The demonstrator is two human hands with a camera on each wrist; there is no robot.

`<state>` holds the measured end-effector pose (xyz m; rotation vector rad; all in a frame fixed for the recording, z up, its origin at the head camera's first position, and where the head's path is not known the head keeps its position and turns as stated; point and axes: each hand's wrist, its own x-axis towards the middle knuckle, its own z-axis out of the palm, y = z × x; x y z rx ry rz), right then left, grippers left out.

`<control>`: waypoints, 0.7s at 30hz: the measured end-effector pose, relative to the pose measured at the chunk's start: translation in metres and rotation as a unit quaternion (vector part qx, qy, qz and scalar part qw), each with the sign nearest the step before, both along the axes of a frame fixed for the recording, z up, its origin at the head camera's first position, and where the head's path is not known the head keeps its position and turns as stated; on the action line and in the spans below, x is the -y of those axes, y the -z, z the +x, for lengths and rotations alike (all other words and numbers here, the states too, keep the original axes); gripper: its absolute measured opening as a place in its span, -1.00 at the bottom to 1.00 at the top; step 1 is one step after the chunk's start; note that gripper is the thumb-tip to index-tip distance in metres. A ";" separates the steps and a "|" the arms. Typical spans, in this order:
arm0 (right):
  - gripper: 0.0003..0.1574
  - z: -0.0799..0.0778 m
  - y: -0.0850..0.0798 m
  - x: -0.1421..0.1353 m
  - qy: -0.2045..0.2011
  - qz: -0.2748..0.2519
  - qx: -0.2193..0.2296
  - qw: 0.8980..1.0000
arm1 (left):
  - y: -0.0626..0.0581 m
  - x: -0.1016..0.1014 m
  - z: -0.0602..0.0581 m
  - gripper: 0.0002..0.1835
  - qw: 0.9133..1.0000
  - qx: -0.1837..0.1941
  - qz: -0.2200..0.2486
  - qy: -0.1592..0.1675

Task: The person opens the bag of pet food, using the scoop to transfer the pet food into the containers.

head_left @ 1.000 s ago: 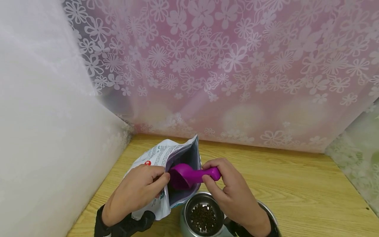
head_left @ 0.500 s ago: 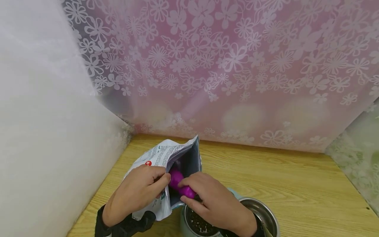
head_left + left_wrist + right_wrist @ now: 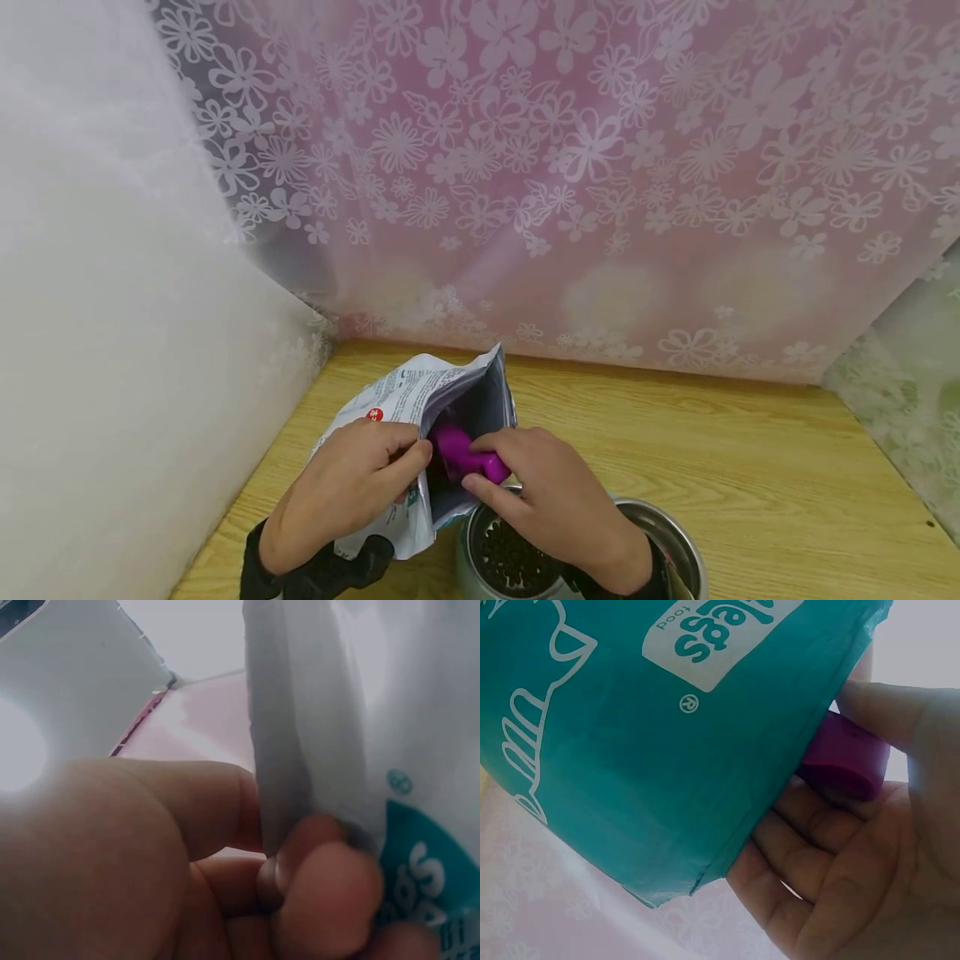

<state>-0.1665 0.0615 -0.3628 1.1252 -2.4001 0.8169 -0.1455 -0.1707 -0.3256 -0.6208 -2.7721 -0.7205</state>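
Left hand [image 3: 360,483]: the grip is closed on the near edge of the pouch [image 3: 390,396], thumb on one side of the film and fingers on the other. The pouch is white and printed on the left hand's side; the right wrist view shows a teal face with white lettering. Its mouth is open and directed toward the right hand.

Right hand [image 3: 566,512]: the grip is closed on the handle of the purple scoop [image 3: 454,446], between thumb and fingers. The scoop head is located inside the pouch mouth; the handle end projects outside it. The contents of the scoop head are not visible.

Left bowl [image 3: 467,554]: metal, located below the pouch mouth and partly covered by the right hand. It contains dark brown pellets [image 3: 513,557]. Right bowl [image 3: 663,523]: metal, located beside the left bowl, partly covered by the right wrist.

Support surface: wood-grain desk [image 3: 720,450]. A pink floral curtain [image 3: 562,192] hangs behind it.
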 end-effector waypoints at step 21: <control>-0.56 -0.004 0.001 -0.001 0.001 -0.049 0.046 0.998 | 0.001 -0.002 -0.001 -0.54 1.000 0.009 0.003 0.007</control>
